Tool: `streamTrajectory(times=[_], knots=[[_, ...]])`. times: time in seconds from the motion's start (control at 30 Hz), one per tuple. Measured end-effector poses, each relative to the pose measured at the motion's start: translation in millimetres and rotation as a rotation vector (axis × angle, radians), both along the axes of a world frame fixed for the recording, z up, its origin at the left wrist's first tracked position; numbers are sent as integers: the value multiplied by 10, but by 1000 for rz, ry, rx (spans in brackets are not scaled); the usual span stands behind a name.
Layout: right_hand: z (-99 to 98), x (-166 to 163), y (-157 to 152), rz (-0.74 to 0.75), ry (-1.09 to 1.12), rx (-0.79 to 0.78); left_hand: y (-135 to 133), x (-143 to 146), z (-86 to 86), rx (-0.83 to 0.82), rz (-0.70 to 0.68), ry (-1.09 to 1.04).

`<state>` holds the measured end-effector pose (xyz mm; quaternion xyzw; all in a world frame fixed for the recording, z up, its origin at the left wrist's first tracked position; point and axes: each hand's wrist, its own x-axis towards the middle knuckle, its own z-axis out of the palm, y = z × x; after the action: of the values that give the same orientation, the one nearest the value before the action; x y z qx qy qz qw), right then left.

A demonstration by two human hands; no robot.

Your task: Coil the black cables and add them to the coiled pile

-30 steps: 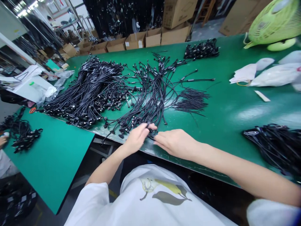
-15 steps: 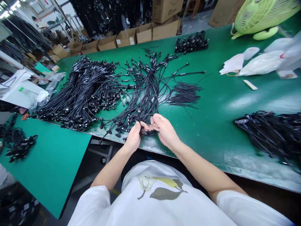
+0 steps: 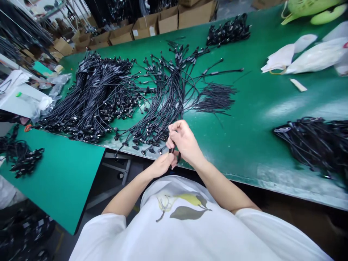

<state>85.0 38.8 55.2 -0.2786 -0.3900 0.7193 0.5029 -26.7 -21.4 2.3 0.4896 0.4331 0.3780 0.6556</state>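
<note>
A coiled black cable (image 3: 179,156) is gripped between my two hands at the table's front edge. My left hand (image 3: 161,165) is closed round its lower part, close to my shirt. Just above, my right hand (image 3: 183,141) pinches the upper part, fingers bent together. Much of the cable is hidden by my fingers. Right beyond my hands lies a loose spread of black cables (image 3: 170,98) with small connectors at their ends. To its right is a flat heap of thin black ties (image 3: 217,98).
A big pile of cables (image 3: 92,90) covers the table's left. Cable bundles lie at the back (image 3: 228,30) and right (image 3: 318,145). White plastic bags (image 3: 317,56) and a green fan (image 3: 312,9) are at back right. Open cartons (image 3: 145,26) line the far edge. A lower green table (image 3: 62,181) adjoins left.
My hands have drawn closer to my body. The right hand now sits above the left, where before they were side by side. The view has tilted down slightly.
</note>
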Motion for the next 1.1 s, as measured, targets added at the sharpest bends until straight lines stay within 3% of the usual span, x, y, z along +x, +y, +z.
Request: streamTrajectory(times=[0.07,0.17,0.23,0.33,0.5,0.77,0.87,0.97,1.03,1.1], knots=[[14,8,-29,-25,2,74,-30,16,-31,-11,-4,27],[107,53,-25,-39,17,45,-38,88,17,6,131,-33],[173,88,23,-16,43,-4,-28,147,100,-90,132,-199],[211,139,149,94,70,-107,-10,210,244,-332,16,-428],[167,191,306,168,112,-265,31,247,364,-451,49,-479],[95,176,247,-4,20,-81,105,276,335,-441,71,-527],[66,350,294,-77,-237,209,118,273,328,-509,76,-550],[88,635,314,-156,-659,833,130,239,327,-450,109,-442],[97,803,270,-80,-896,1247,134,207,330,-360,105,-292],[72,916,178,76,-1095,1518,126,179,330,-253,22,-93]])
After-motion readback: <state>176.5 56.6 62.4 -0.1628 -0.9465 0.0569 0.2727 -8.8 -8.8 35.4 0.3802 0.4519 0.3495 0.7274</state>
